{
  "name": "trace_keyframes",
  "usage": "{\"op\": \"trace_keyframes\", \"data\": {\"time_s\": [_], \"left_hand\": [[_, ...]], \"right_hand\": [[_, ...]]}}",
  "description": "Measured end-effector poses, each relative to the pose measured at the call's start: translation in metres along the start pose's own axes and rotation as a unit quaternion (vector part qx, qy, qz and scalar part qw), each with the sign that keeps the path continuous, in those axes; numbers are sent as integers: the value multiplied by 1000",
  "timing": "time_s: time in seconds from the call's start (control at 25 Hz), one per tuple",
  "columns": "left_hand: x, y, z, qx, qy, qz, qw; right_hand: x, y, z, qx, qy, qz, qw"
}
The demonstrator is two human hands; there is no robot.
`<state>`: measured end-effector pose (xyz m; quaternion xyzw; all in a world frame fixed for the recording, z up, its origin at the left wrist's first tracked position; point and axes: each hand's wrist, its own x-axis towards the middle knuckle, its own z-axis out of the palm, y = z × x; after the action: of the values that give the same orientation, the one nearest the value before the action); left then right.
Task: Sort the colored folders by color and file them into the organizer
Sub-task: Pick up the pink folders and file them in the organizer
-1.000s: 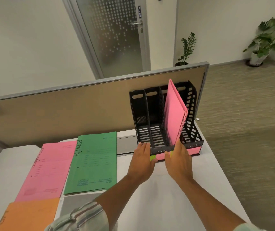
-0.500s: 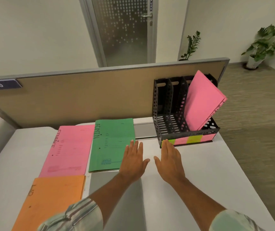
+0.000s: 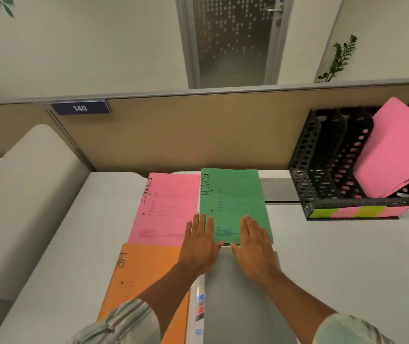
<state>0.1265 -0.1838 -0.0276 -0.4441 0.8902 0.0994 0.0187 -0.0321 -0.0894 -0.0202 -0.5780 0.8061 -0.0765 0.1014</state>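
While its near edge was partly hidden under the flat, released left hand point(image 3: 202, 240) and right hand point(image 3: 253, 240), the green folder point(image 3: 233, 202) was laid lengthwise toward the partition point(image 3: 198, 135).

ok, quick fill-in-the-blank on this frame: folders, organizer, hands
1. The folder lettered HR is ____.
2. The right hand lies flat on the green folder, which is lettered ____.
3. In the black organizer, the filed folders are ____.
Missing words: orange; ADMIN; pink.
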Motion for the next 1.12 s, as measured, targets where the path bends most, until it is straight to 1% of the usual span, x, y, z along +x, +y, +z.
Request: {"op": "trace_keyframes", "data": {"time_s": [0.16,0.28,0.52,0.68,0.8,0.88,0.92,1.0,1.08,1.12], "left_hand": [[-1,-66,8,8,-18,-38,999],[2,-112,14,-4,-26,-83,996],[18,-188,20,-60,-56,-189,978],[36,-219,13,-133,-51,-283,949],[48,-230,9,-193,-39,-362,911],[59,-234,4,-204,-29,-406,890],[65,-237,1,-216,-29,-421,881],[74,-246,-5,-280,-19,-437,855],[80,-255,-13,-350,1,-432,831],[83,-257,-18,-369,5,-421,829]], "right_hand": [[24,-59,33,9,-39,-44,998],[43,-96,54,15,-70,-81,994],[73,-135,87,41,-155,-155,975],[86,-142,99,57,-195,-147,968],[88,-144,104,48,-218,-141,964],[90,-146,106,51,-222,-136,964],[92,-147,106,57,-223,-132,964],[95,-148,106,69,-226,-122,964],[98,-149,104,81,-232,-116,962],[99,-148,103,87,-236,-116,961]]}}
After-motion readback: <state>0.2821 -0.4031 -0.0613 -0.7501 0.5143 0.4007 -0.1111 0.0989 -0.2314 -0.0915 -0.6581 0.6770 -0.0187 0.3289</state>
